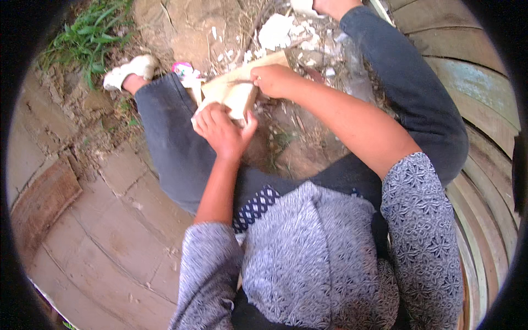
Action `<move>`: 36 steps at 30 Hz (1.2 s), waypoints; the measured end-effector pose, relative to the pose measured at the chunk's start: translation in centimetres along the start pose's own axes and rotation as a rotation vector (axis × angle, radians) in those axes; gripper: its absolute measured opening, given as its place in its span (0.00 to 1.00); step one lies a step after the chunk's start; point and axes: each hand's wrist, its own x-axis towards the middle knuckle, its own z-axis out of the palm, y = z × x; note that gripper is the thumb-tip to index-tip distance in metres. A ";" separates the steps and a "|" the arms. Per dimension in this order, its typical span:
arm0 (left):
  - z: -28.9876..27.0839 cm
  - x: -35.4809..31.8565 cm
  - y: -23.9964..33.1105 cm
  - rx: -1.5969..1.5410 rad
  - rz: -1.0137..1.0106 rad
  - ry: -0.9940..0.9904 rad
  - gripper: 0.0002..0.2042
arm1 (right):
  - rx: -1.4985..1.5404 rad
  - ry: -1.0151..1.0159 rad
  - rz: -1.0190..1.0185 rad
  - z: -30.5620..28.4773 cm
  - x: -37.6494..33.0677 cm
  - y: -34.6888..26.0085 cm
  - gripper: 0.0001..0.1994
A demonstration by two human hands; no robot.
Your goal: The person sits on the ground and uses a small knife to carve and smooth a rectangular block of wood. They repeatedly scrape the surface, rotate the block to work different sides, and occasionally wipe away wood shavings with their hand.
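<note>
A pale block (240,97) is clasped in the left hand (220,129) and a thin, blurred tool (240,82) gripped in the right hand (275,81), with white scraps (276,32) strewn and cutting judged unfinished.

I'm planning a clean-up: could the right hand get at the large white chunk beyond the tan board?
Probably yes: only the corner of the tan board lies between the right hand and the large white chunk, though that hand seems busy gripping something thin by the pale block.
</note>
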 end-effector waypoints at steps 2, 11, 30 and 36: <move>-0.1 -0.6 0.0 -0.006 0.002 -0.003 0.26 | 0.054 -0.014 0.003 -1.2 1.7 -0.1 0.12; 0.4 -0.9 0.1 -0.047 -0.036 0.012 0.24 | 0.311 -0.114 0.237 -3.2 -2.4 -2.6 0.20; 0.3 -0.1 -1.9 -0.160 -0.022 0.049 0.22 | 0.365 0.141 0.208 -1.8 -0.6 2.7 0.20; 0.4 1.5 -6.9 -1.365 -0.516 0.145 0.14 | 0.518 -0.032 0.156 -4.8 -3.9 -3.0 0.23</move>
